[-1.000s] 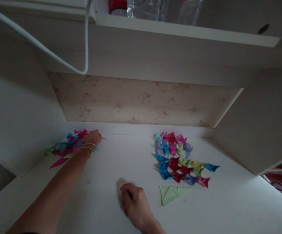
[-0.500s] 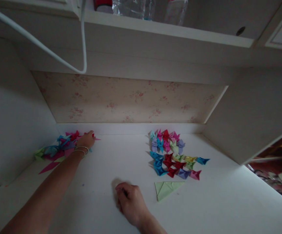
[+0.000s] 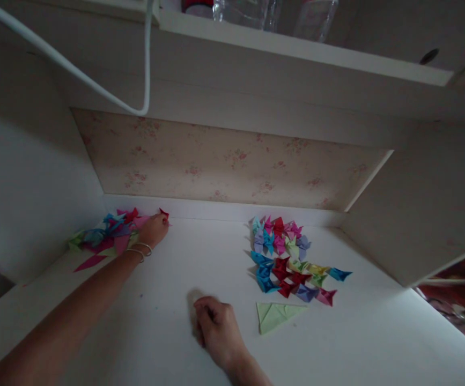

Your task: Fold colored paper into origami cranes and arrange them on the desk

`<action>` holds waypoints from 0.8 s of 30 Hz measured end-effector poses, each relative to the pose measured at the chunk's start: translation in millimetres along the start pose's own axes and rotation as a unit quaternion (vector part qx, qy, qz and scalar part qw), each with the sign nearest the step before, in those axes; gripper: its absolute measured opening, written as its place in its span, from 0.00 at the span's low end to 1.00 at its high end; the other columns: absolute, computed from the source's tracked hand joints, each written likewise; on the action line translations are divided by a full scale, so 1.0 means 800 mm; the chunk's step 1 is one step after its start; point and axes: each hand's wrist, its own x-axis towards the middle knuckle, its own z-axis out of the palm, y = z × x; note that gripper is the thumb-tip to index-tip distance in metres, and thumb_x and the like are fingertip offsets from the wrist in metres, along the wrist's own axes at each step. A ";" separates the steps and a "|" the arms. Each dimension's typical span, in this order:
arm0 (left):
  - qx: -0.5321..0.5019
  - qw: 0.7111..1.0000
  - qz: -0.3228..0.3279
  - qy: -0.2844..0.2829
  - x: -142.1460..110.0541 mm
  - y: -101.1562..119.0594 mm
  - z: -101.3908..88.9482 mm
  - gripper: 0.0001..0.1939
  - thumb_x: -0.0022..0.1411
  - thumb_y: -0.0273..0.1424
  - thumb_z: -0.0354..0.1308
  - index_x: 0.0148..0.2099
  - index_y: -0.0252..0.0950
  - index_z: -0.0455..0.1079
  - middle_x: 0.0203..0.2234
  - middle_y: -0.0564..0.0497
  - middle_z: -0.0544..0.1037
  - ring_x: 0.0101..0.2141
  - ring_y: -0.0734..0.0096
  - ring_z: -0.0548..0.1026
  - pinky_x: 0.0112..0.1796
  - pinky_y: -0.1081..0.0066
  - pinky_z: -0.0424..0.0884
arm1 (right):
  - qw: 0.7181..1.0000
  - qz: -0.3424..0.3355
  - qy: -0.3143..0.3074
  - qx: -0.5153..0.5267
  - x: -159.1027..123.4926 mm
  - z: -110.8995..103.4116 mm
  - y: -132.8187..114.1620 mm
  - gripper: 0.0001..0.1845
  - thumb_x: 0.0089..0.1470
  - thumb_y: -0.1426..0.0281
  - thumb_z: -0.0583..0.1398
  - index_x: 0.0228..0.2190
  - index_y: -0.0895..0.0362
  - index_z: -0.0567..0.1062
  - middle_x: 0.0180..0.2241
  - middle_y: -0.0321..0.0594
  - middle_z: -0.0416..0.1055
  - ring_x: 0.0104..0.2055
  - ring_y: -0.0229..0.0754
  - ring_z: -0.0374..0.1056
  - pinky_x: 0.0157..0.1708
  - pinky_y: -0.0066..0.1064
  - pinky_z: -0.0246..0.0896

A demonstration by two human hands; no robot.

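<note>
The left hand [image 3: 154, 230], far left of and beyond the green paper triangle [image 3: 278, 316], has its fingers pinched together on a red folded paper [image 3: 163, 213]. The right hand [image 3: 219, 329] rests just left of that triangle, fingers curled in, with nothing visible in them. The left hand and forearm partly hide a jumbled paper pile [image 3: 101, 236], far left of the triangle; its single pieces blur together. Bottles [image 3: 240, 12], high beyond the triangle, are cut off. Rows of folded papers [image 3: 300, 278] lie on the white counter [image 3: 200, 257] just behind the triangle; floral wallpaper [image 3: 200, 155] backs them.
</note>
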 end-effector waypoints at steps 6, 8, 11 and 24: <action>-0.120 0.991 0.059 -0.003 -0.091 0.047 -0.012 0.11 0.62 0.32 0.47 0.44 0.38 0.68 0.39 0.51 0.78 0.38 0.72 0.76 0.39 0.76 0.69 | 0.991 0.030 0.025 0.125 0.010 -0.002 0.004 0.19 0.54 0.55 0.57 0.33 0.60 0.74 0.13 0.28 0.60 0.11 0.29 0.53 0.10 0.21 0.43; -0.252 0.966 0.053 0.005 -0.136 0.063 -0.015 0.12 0.61 0.33 0.50 0.46 0.37 0.65 0.40 0.49 0.78 0.34 0.71 0.76 0.36 0.73 0.70 | 0.974 0.043 0.052 0.215 0.016 -0.005 -0.001 0.19 0.51 0.55 0.60 0.32 0.60 0.73 0.14 0.27 0.61 0.11 0.28 0.51 0.10 0.21 0.41; -0.390 0.921 -0.010 0.019 -0.208 0.085 -0.020 0.20 0.57 0.38 0.56 0.50 0.37 0.61 0.37 0.49 0.77 0.27 0.71 0.75 0.29 0.73 0.69 | 0.941 0.036 0.072 0.330 0.018 -0.012 -0.012 0.18 0.48 0.57 0.64 0.34 0.59 0.72 0.19 0.28 0.64 0.11 0.27 0.51 0.10 0.21 0.39; -0.532 0.844 -0.032 -0.067 -0.298 0.117 -0.033 0.15 0.54 0.39 0.61 0.41 0.36 0.68 0.33 0.49 0.76 0.28 0.72 0.73 0.29 0.74 0.67 | 0.951 -0.006 0.083 0.296 -0.009 -0.016 -0.019 0.17 0.48 0.58 0.65 0.28 0.62 0.75 0.18 0.30 0.62 0.14 0.26 0.49 0.12 0.22 0.38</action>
